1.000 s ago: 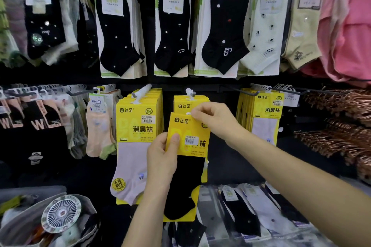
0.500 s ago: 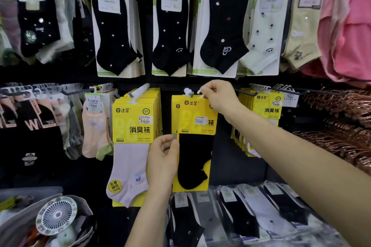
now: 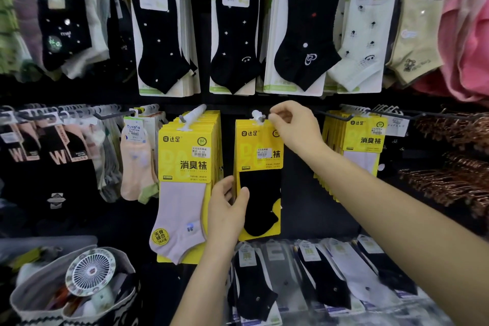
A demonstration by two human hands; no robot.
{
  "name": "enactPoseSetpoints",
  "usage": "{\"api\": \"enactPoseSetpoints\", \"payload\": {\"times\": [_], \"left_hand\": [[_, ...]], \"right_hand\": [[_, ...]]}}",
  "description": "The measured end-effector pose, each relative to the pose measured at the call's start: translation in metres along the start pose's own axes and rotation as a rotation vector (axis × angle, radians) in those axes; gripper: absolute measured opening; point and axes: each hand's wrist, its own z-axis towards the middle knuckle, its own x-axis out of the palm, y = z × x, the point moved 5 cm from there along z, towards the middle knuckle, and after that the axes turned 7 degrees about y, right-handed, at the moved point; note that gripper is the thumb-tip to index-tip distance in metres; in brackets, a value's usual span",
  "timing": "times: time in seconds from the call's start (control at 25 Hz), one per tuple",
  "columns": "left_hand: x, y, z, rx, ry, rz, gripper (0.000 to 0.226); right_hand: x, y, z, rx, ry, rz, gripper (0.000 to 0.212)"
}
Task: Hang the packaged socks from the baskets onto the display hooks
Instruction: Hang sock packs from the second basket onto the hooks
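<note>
Fingertips of your right hand (image 3: pixel 293 130) pinch the top corner of the yellow sock package (image 3: pixel 255 156), just at the tip of the white display hook (image 3: pixel 258 114) in the middle row, so this grip is clamped on the package. Your left hand (image 3: pixel 227 209) holds the same package at its lower left edge, with the thumb on the front beside the black sock; this grip is clamped on it too. The package hangs upright, but it is not clear if its hanger sits fully on the hook. Just to its left hangs a stack of yellow packages (image 3: pixel 188 164) with pale socks. At the lower left stands a basket (image 3: pixel 29 299).
</note>
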Motion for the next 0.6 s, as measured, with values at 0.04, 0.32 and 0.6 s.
{"api": "enactPoseSetpoints", "payload": {"times": [0.04,0.32,0.6], "left_hand": [[-0.001,0.002,-0.001,-0.002,0.005,0.017,0.047],[0.000,0.065,-0.067,-0.152,0.097,0.175,0.037],[0.037,0.168,-0.186,-0.469,0.376,0.319,0.028]], "right_hand": [[-0.004,-0.007,-0.012,-0.009,-0.019,0.051,0.007],[0.030,-0.123,-0.190,0.285,0.342,0.180,0.010],[0.069,-0.198,-0.344,0.532,0.818,0.025,0.011]]}}
